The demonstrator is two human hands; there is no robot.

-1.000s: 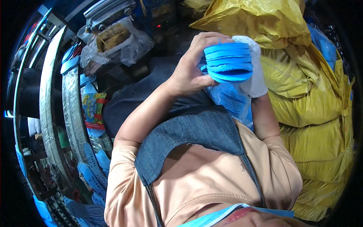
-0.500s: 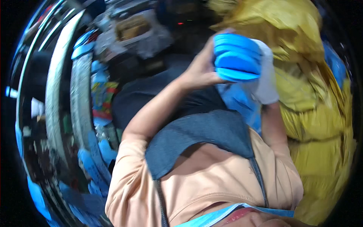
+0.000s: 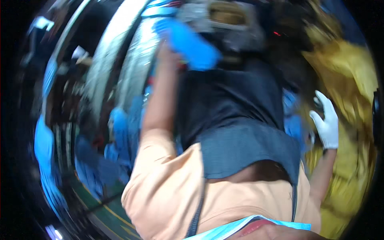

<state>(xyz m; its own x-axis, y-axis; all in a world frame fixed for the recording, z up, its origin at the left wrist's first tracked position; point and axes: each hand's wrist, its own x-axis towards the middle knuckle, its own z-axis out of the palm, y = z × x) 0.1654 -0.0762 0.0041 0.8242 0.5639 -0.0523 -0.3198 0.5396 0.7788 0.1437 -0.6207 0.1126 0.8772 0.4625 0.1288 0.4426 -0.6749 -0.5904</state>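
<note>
My bare left hand [image 3: 170,54], blurred by motion, reaches out to the far left and grips a bright blue sole-shaped piece [image 3: 198,50]. One end of it lies over the edge of a silvery belt or rail. Whether it is one piece or a stack cannot be made out through the blur. Out on the right, my right hand [image 3: 328,122] wears a white glove, fingers apart and nothing in them. Beside and behind it is crumpled yellow plastic sheeting [image 3: 348,100].
Long silvery rails [image 3: 106,56] run along the left, with blue pieces [image 3: 120,124] beside them. A clear plastic bag [image 3: 196,16] and a brown block [image 3: 228,14] are at the far side. Green floor [image 3: 116,208] with yellow lines shows at lower left.
Both hands were together around a stack of blue pieces. My left hand has swung left with blue in it; my right hand has let go and moved right. The view has turned left.
</note>
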